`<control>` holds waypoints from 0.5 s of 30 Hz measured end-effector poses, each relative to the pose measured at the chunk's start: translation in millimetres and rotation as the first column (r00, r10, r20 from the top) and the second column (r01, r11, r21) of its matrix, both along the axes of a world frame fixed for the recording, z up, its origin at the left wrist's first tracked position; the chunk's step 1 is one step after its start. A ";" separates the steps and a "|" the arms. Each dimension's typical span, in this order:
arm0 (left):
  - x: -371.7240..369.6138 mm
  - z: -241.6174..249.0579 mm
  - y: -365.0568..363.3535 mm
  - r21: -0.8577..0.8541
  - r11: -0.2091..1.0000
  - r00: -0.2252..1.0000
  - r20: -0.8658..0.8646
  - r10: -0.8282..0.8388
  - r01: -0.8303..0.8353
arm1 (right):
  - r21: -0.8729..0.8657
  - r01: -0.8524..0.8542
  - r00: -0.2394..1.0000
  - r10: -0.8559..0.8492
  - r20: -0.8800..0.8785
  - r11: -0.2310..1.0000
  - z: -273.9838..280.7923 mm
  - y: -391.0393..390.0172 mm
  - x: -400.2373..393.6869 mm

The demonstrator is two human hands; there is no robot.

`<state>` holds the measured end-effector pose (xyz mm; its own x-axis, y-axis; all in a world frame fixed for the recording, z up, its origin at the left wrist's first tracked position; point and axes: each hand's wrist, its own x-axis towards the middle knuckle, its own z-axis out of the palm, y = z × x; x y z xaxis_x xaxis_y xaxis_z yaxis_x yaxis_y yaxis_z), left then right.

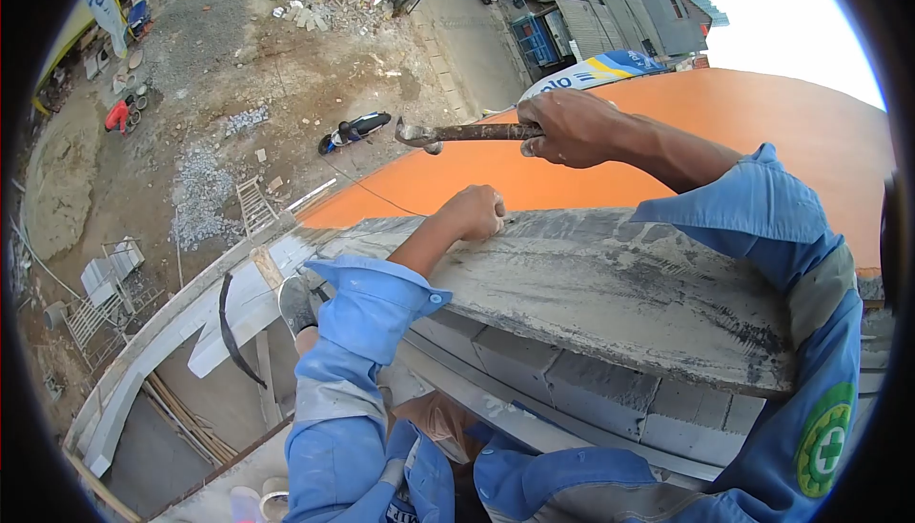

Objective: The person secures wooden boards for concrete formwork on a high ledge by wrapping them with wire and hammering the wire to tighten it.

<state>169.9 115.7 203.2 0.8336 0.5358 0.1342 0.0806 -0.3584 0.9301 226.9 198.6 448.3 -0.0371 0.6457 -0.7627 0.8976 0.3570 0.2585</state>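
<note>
My right hand (575, 129) is raised over the orange wall (762, 132) and grips a hammer (472, 132) by its handle. The hammer's worn, pale head points left, above the level of my other hand. My left hand (474, 213) is closed at the far edge of a rough grey concrete slab (610, 285). Its thumb and fingers are pressed together, and what they pinch, if anything, is hidden. Both hands are apart from each other.
Below the slab runs a course of grey blocks (591, 380). A sharp drop lies beyond the wall, down to a dirt yard with a parked motorbike (355, 132), rubble and a person in red (117, 115). A dark strap (229, 332) hangs over the white beam (248, 299) at left.
</note>
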 end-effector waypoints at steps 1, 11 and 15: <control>-1.4 -1.6 3.4 -0.299 0.947 0.993 0.048 -0.110 0.119 | -0.010 0.012 1.000 -0.012 0.006 1.000 -1.9 -0.3 2.6; -5.7 4.6 20.5 -0.850 0.523 0.931 -0.136 -0.340 0.067 | -0.021 0.030 0.998 -0.031 -0.045 0.999 -4.9 -5.2 4.0; -10.4 -9.4 14.1 -0.920 0.374 0.956 0.002 -0.294 0.117 | -0.031 0.017 1.000 -0.017 -0.019 0.999 -2.1 -7.9 0.5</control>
